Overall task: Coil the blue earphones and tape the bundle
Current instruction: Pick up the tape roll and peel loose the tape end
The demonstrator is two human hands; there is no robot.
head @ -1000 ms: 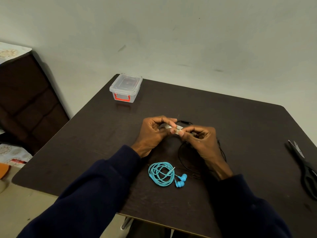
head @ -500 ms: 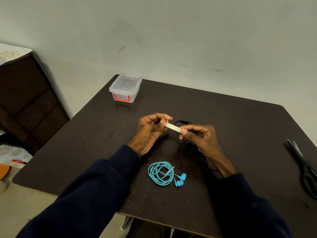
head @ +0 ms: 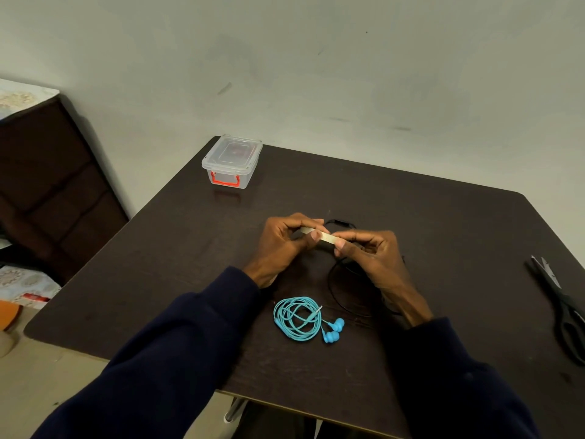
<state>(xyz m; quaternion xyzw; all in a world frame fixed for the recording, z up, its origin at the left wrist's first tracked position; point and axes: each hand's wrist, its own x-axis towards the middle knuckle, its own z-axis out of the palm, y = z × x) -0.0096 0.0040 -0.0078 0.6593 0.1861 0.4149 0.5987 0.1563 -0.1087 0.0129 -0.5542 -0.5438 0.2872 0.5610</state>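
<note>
At the far left of the frame a dark brown cabinet [head: 47,185] stands against the pale wall. Right of it, at the upper left corner of the dark table [head: 443,223], sits a clear lidded plastic box [head: 232,161] with a red latch.

Near the middle of the frame the left hand [head: 285,245] is raised over the table, thumb and fingers pinching one end of a short pale strip of tape [head: 323,236]. Lower down, at centre, the blue earphones [head: 299,318] lie on the table in a loose coil, apart from both hands. Their two earbuds rest just outside its right side, and the plug lies across the loops.

The right hand [head: 370,255] pinches the other end of the tape, so the strip spans the gap between the hands. Beneath that hand a thin black cable [head: 345,299] loops on the table. At the right edge lie black scissors [head: 563,305], their blades pointing toward the top of the frame.
</note>
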